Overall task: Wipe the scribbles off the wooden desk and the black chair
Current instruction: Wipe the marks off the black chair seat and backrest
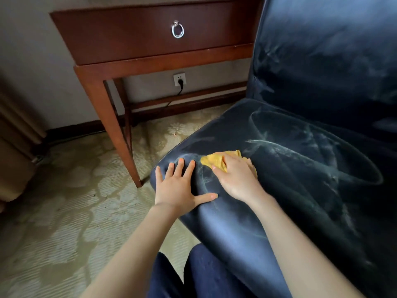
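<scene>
The black chair (311, 190) fills the right half of the head view, its seat and backrest streaked with white chalky scribbles (318, 151). My right hand (236, 177) lies on a crumpled yellow cloth (217, 161) near the seat's front left corner, pressing it onto the leather. My left hand (179, 186) rests flat on the seat's left edge with its fingers spread, just left of the cloth. The wooden desk (150, 33) stands behind at the upper left, showing a drawer with a silver ring pull (177, 30).
A wall socket with a black plug (180, 80) sits under the desk, its cord running down to the floor. Patterned beige carpet (64, 201) covers the floor at left. A curtain (12, 147) hangs at the far left. My knees in dark trousers (193, 276) are at the bottom.
</scene>
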`<state>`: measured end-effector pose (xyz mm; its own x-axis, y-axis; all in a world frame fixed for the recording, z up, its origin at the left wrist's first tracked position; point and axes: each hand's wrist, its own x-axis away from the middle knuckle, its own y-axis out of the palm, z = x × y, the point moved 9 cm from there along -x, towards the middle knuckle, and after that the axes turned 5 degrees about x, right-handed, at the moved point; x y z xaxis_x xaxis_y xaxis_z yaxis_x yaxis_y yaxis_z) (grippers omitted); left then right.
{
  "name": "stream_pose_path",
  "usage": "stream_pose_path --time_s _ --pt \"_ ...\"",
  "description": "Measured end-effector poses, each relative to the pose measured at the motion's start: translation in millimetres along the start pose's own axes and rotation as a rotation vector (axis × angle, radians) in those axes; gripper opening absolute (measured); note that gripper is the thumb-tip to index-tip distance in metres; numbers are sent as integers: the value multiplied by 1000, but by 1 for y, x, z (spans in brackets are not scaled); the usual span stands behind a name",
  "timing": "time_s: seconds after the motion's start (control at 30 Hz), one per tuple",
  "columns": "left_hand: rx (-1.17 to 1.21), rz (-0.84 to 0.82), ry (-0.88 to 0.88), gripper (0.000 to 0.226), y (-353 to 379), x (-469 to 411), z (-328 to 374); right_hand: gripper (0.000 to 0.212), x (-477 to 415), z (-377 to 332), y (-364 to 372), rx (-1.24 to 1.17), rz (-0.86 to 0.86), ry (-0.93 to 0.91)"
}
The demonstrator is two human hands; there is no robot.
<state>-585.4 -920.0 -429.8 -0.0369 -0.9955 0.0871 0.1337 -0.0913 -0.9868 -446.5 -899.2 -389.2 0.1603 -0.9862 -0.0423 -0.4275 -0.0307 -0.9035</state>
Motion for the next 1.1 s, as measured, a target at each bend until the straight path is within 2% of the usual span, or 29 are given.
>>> stream_pose_path --time_s 0.17,0.27,0.43,0.53,0.6,0.67,0.77,0.87,0.97,1.1 --pt "-12 81 -68 121 0 31 11 41 27 -2 -2 49 29 -78" --pt "-71 111 -70 122 1 50 21 40 45 0 -2 114 70 -138" --pt "-122 149 -54 137 1 76 37 47 74 11 0 147 95 -180" --pt "-105 183 -33 126 1 92 50 53 86 21 -2 158 61 -214" --pt "-65 275 -6 105 1 100 57 54 94 26 -3 161 62 -256" --pt "-39 412 39 79 1 109 67 49 102 32 -9 108 141 -277" --pt "108 573 45 53 -13 114 67 37 112 46 -25 37 314 -225" --pt "300 697 101 43 -22 115 60 31 120 62 -40 -25 379 -133" --pt "316 629 119 45 -8 108 60 33 132 84 -61 -161 458 -16" --pt "393 515 -26 68 8 110 56 27 150 120 -103 -237 713 184"
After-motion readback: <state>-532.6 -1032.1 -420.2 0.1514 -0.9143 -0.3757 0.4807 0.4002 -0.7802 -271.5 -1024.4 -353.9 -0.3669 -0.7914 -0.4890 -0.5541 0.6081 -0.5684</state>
